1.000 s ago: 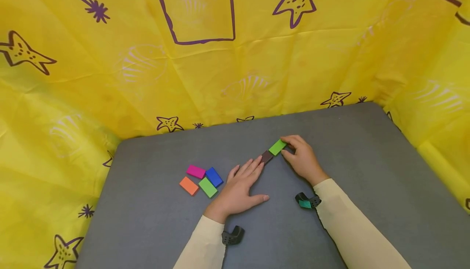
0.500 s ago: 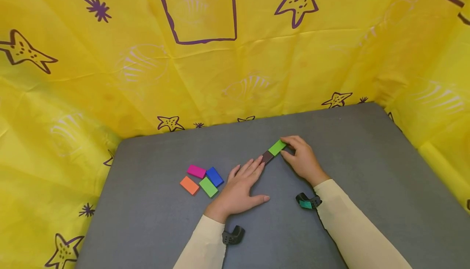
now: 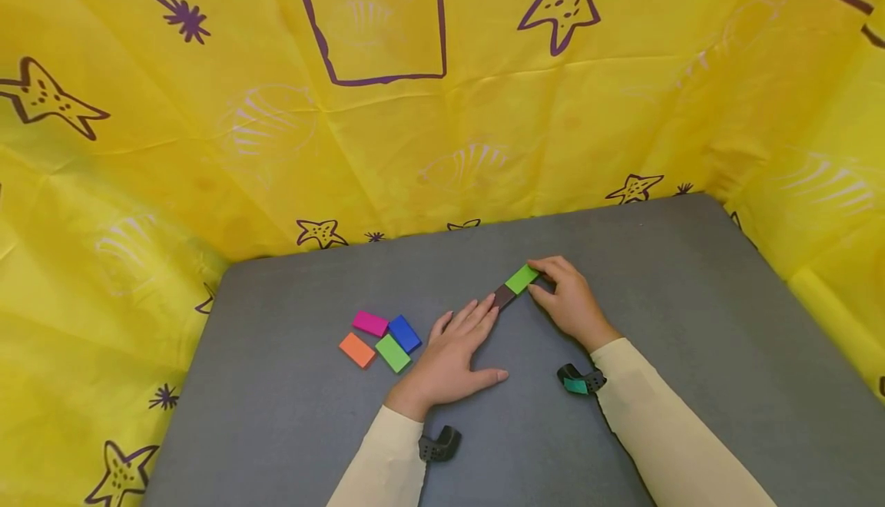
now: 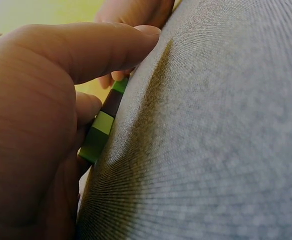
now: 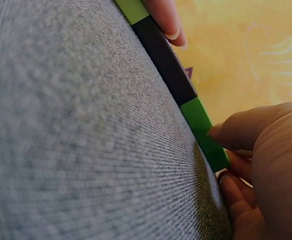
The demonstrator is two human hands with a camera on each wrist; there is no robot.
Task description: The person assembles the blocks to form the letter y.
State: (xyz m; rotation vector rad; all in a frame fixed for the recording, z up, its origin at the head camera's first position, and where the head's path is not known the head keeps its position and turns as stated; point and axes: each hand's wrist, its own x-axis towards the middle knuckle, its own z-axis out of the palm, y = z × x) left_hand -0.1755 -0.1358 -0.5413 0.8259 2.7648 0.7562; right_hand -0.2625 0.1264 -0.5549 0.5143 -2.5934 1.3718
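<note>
A bright green block (image 3: pixel 522 279) lies at the far end of a slanting row on the table. My right hand (image 3: pixel 570 299) pinches that block between thumb and fingers. End to end with it sits a dark brown block (image 3: pixel 504 296). My left hand (image 3: pixel 449 361) lies along the row with fingers extended, fingertips on the brown block and thumb spread to the side. Under this hand, hidden in the head view, a lighter green block (image 4: pixel 104 123) continues the row in the left wrist view. The right wrist view shows the brown block (image 5: pixel 166 60) between the two green ones.
Left of my left hand lie a pink block (image 3: pixel 370 323), a blue block (image 3: pixel 404 334), an orange block (image 3: pixel 357 350) and another green block (image 3: pixel 392 353). A yellow patterned cloth (image 3: pixel 387 154) hangs around the back and sides of the grey table (image 3: pixel 276 430).
The bright green block now lines up more evenly with the brown block than one second ago. Both hands have hardly moved.
</note>
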